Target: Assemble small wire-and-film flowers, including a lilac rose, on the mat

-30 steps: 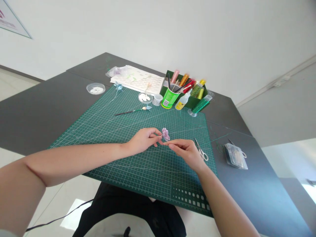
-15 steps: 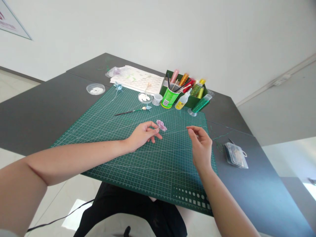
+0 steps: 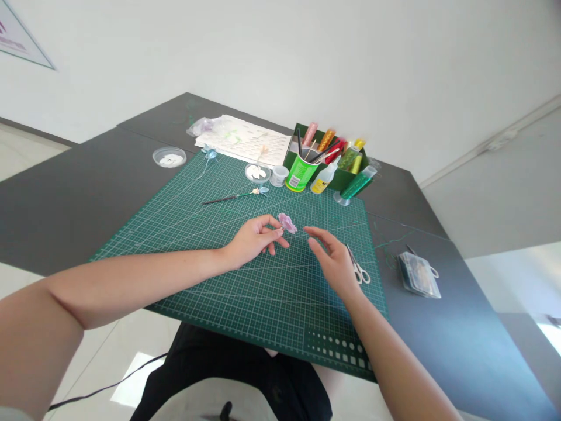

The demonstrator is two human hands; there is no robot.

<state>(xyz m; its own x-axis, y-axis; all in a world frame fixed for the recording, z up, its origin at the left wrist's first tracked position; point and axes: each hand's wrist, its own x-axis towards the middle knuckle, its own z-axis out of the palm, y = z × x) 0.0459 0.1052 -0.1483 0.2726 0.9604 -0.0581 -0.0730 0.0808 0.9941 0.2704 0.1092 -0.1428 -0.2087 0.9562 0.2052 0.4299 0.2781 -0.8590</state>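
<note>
A small pale purple craft flower (image 3: 287,223) is pinched at its base between the thumb and forefinger of my left hand (image 3: 256,238). To its right, my right hand (image 3: 332,258) hovers with thumb and forefinger apart and nothing visible between them. White-handled scissors (image 3: 360,272) lie beside my right hand, partly hidden by it. Both hands are over the green cutting mat (image 3: 272,304). Beyond them on the mat rests a thin dark stick with a blue and cream flower (image 3: 259,191) at its tip.
At the back stand a green can of tools (image 3: 300,174), a glue bottle (image 3: 324,178) and a dark green box (image 3: 291,153) of coloured rolls. Dishes of white pieces (image 3: 169,158) (image 3: 258,172) sit further left. A clear plastic case (image 3: 419,275) lies right of the mat.
My right hand has moved left toward the flower, and its thumb and forefinger have parted from a pinch. The scissors have come into sight. My left hand holds nearly still.
</note>
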